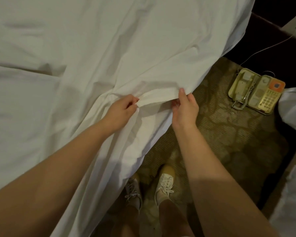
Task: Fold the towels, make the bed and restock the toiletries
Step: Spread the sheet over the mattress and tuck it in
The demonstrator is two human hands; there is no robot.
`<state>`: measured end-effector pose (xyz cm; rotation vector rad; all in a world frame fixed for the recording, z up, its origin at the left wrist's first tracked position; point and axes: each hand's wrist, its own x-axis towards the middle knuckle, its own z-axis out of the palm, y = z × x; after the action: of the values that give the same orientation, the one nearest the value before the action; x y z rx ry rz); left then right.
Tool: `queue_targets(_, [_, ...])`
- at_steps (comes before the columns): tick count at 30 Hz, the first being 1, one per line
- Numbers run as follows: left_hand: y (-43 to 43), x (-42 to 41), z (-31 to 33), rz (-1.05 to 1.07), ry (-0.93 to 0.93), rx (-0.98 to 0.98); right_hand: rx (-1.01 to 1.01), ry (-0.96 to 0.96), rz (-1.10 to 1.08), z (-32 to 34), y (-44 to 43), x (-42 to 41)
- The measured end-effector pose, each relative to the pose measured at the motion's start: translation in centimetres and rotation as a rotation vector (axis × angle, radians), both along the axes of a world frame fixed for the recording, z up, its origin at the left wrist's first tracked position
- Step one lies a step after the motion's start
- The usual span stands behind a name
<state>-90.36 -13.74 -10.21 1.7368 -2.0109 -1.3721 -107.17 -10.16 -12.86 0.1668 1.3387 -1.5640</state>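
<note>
Bedding fills most of the head view: a white sheet [109, 48] lies rumpled over the bed [15, 117], its loose edge draping off the bed's side toward the carpet [229, 134]; at that side of the bed both hands hold the sheet's hem; the left hand [121, 108] pinches a gathered fold of it between thumb and curled fingers; the right hand [184, 108], just beside it and further out from the bed, grips the hem with the thumb laid on top and the fingers tucked beneath; a short band of hem stretches between the two; beside the bed, on the carpet, stand the person's pale laced shoes [164, 187], one partly under the hanging sheet; further from the bed a cream telephone [256, 91] with an orange corner lies on the carpet, its handset off to one side of the keypad.
</note>
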Motion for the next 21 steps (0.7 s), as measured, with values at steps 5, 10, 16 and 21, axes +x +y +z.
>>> queue_targets(5, [-0.1,0.6,0.6,0.112,0.082,0.192,0.046,-0.098,0.16,1.6,-1.1,1.5])
queue_targets(10, [1.2,0.4,1.2,0.143,0.193,0.347,0.218,0.136,-0.107,1.9,-0.5,0.5])
queue_targets(16, [4.9,1.2,-0.5,-0.101,-0.08,-0.056,0.304,0.175,0.482,0.9,3.0,4.9])
queue_targets(21, [8.6,3.8,-0.9,-0.179,-0.128,-0.16,0.152,0.0,-0.11,0.5,6.0,5.4])
